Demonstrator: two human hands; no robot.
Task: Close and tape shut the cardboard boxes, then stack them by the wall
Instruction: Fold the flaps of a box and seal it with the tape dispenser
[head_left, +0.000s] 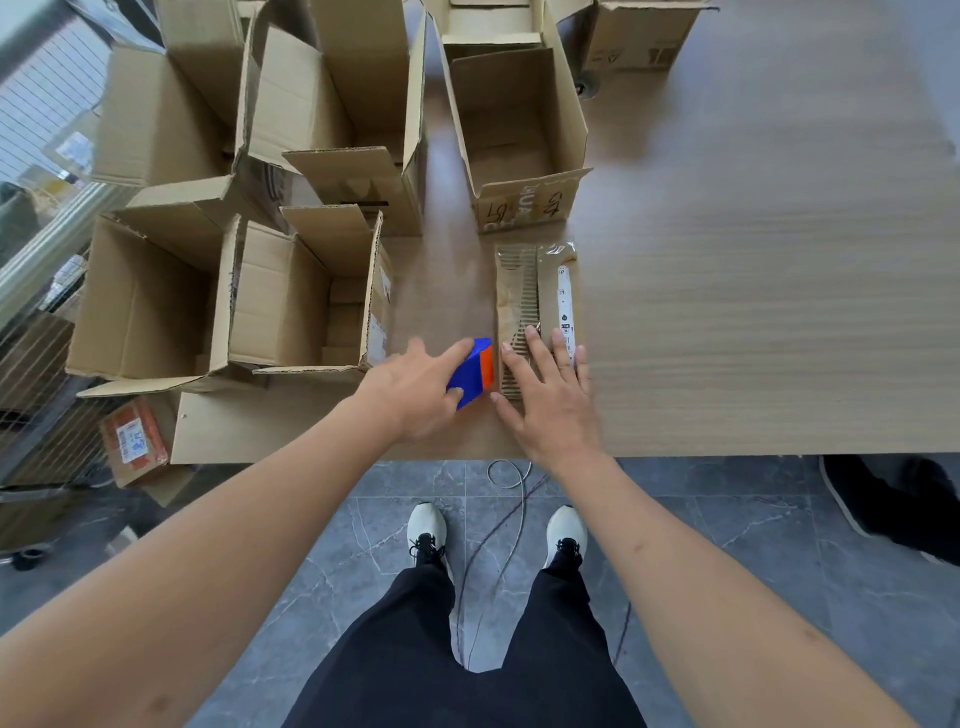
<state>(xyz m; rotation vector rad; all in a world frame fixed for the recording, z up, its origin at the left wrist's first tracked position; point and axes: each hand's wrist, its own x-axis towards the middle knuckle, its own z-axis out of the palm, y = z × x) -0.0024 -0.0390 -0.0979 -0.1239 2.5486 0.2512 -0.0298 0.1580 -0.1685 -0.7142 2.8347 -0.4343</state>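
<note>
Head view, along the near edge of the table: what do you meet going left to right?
Open box → left hand → blue and orange tape dispenser → right hand pressing flat on a small flat box → bare table.

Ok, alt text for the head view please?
Left hand grips a blue tape dispenser while the right hand presses flat on a small closed box at the table edge; open boxes stand beyond.
</note>
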